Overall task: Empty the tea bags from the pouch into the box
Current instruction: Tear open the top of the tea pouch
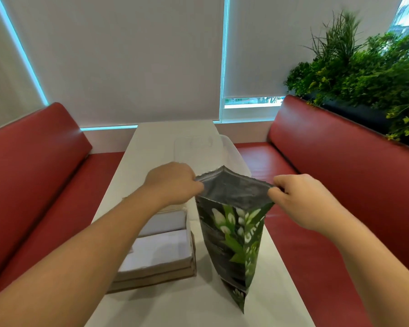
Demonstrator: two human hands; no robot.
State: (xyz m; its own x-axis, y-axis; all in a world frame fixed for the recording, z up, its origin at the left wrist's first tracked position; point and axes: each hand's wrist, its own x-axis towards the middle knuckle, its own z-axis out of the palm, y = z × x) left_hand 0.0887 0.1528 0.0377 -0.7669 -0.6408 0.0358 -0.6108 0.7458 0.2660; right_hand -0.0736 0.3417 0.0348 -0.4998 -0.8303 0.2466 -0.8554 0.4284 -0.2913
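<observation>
A dark pouch [234, 237] printed with green leaves and white flowers stands upright on the white table [170, 308]. Its torn top is pulled wide, showing a grey foil lining; no tea bags are visible inside. My left hand [175, 182] pinches the left lip of the opening, and my right hand [298, 199] pinches the right lip. Behind the pouch sits a clear plastic box [206, 149] with its mouth facing up, partly hidden by the pouch top.
Under my left forearm lies a brown cardboard tray [156, 272] holding white packets. Red padded benches [340, 173] flank the narrow table on both sides. Green plants [368, 74] rise behind the right bench. Blinds cover the windows at the far end.
</observation>
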